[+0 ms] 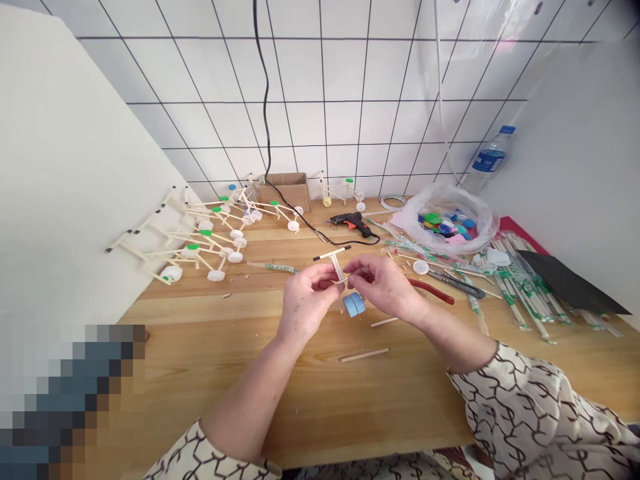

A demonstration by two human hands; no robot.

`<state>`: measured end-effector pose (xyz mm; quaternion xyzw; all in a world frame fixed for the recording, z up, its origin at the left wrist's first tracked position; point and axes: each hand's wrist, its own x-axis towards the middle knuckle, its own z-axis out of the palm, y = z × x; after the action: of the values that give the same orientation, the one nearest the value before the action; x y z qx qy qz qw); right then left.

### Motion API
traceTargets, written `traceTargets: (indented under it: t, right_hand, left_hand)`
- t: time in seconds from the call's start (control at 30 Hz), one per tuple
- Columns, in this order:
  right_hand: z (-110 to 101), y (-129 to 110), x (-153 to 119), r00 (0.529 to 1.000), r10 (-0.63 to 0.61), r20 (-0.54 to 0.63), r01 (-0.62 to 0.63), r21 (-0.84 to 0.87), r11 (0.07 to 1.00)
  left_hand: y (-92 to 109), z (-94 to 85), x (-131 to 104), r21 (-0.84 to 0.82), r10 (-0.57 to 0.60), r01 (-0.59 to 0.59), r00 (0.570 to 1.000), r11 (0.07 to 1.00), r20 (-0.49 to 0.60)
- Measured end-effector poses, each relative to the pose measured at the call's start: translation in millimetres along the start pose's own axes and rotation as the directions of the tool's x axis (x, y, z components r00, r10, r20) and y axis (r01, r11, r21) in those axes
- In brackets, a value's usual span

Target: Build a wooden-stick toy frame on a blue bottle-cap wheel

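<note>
My left hand [305, 300] is closed on a small stick bicycle frame [337, 264], whose crossbar has black tips at both ends. My right hand [383, 283] pinches at the same frame from the other side, where a short thin stick shows between the fingertips. Just below the fingers is a pair of light blue bottle caps [354, 304]; whether they are joined to the frame I cannot tell. Two loose wooden sticks lie near my right hand, one of them a pale stick [365, 355] on the wooden table [230, 387].
Several stick bicycles [200, 233] stand at the left; another bicycle [345, 192] is at the back by a cardboard box [287, 192]. A black glue gun [350, 223] lies behind my hands. Rightward are a bag of caps [447, 223], red-handled pliers [433, 291], a utility knife [457, 283] and wrapped chopsticks [525, 287].
</note>
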<state>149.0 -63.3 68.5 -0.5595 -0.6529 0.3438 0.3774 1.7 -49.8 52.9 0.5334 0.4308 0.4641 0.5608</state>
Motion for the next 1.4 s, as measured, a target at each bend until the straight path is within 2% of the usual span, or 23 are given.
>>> traceTargets:
  t: [0.73, 1.03, 1.4]
  right_hand:
    - [-1.6, -4.4, -0.3, 1.0, 0.015, 0.018, -0.015, 0.008, 1.0]
    - [-1.7, -3.5, 0.5, 1.0, 0.002, -0.017, -0.001, 0.018, 1.0]
    - [-2.5, -2.9, 1.6, 0.999, 0.039, -0.009, -0.039, 0.016, 0.999]
  left_hand:
    - [-2.2, -0.7, 0.9, 0.012, 0.018, -0.018, 1.0, 1.0, -0.006]
    - [1.5, 0.0, -0.1, 0.0, 0.004, -0.004, 1.0, 1.0, -0.02]
    - [-6.6, -2.8, 3.4, -0.001, 0.009, -0.009, 1.0, 1.0, -0.007]
